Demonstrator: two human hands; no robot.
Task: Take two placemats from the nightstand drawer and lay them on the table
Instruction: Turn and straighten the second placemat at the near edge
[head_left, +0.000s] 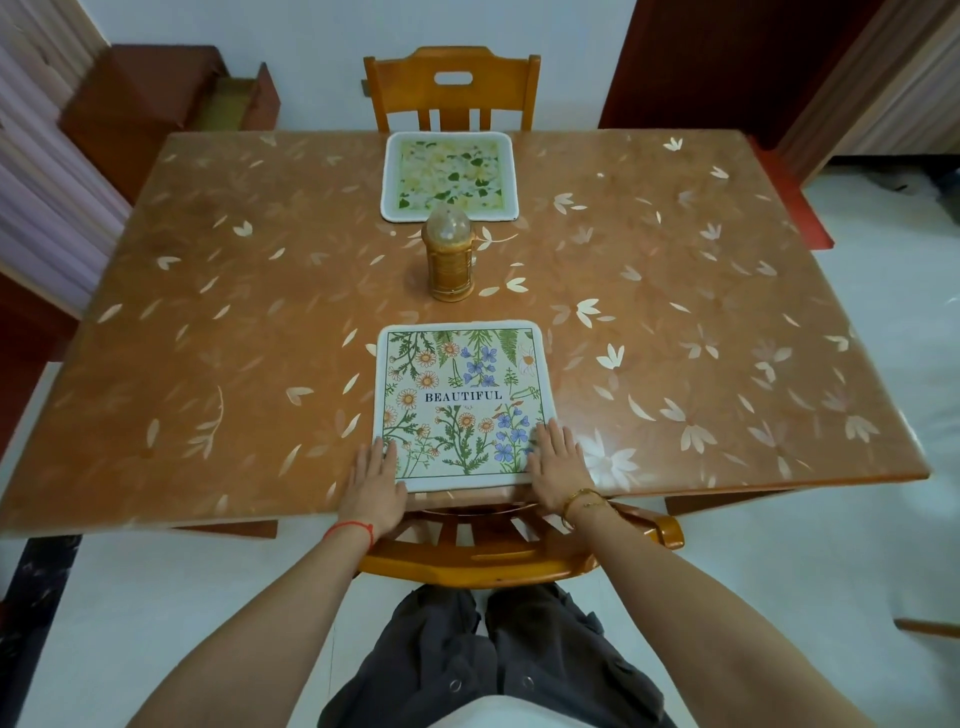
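Placemats both flat on brown petal-patterned table (208, 322): floral "BEAUTIFUL" cloth mat (460, 405) at near edge; green-leaf white-rimmed mat (449, 176) at far edge; amber lantern (449, 260) between; left hand (375, 480), right hand (557, 462) pressed open-palmed on near mat's front corners, gripping nothing.

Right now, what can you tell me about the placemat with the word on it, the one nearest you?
The near placemat is a squarish mat with rounded corners and a pale border, printed with daisies, blue flowers, green ferns and the word BEAUTIFUL across its middle. It looks like thin cloth. It lies flat on the table at the near edge. The left hand and the right hand press flat on its two near corners. It touches nothing else.
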